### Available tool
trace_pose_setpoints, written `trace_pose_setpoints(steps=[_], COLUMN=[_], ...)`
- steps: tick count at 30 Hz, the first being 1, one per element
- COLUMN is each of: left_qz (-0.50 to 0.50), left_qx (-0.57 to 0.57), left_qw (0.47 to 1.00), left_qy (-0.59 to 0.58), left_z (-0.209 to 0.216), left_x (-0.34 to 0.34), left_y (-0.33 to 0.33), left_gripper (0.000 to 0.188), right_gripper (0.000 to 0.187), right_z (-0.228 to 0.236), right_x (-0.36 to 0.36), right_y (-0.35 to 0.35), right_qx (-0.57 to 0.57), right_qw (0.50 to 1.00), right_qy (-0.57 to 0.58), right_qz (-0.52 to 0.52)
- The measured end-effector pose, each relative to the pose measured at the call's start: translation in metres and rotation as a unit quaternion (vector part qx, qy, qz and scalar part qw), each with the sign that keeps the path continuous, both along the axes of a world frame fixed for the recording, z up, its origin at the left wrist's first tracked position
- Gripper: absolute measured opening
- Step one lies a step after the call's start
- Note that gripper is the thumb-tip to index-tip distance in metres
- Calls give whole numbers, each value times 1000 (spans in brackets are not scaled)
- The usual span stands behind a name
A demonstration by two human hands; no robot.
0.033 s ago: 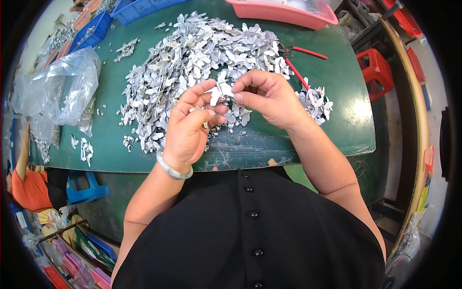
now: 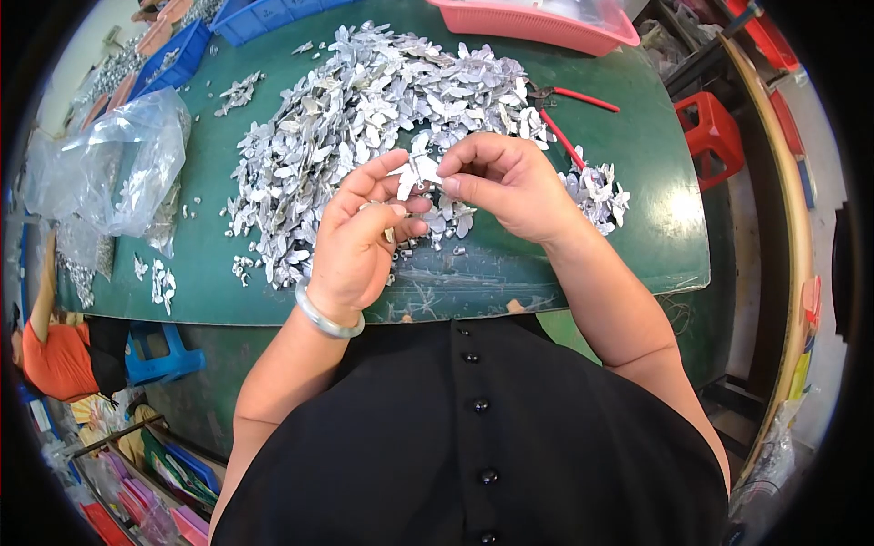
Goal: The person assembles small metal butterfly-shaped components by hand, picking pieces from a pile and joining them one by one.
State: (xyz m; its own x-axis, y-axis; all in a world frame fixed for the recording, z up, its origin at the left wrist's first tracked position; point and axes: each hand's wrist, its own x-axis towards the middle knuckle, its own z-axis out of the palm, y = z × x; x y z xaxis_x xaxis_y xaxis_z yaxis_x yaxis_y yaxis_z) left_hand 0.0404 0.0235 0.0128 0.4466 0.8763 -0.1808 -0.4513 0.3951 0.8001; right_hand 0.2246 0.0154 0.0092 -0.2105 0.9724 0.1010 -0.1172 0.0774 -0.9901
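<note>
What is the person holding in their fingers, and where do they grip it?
A small silvery leaf-shaped piece, pinched between the fingertips of the left hand and right hand at its two sides, above the pile.

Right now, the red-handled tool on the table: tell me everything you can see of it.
The red-handled pliers lie flat on the green table, just past the right hand, untouched. Two thin red handles splay apart toward the right and toward the near edge; they meet at a dark metal head beside the big pile of silvery pieces. The lower handle runs down to a smaller heap of the same pieces. Whether the jaws are open cannot be told.
</note>
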Motion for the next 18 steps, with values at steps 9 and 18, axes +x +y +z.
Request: trace_pose_setpoints(steps=[9,18], left_qz=[-19,-17], left_qx=[-90,-85], left_qw=[992,990], left_qy=[-90,-115], left_z=[-7,-15], left_x=[-7,-10], left_y=[10,10], left_gripper=[25,8], right_gripper=[17,24], right_z=[-4,-4], right_x=[8,13], right_y=[6,2], right_qx=[177,254], right_qw=[930,839], right_qy=[-318,-481], right_qz=[-58,-13])
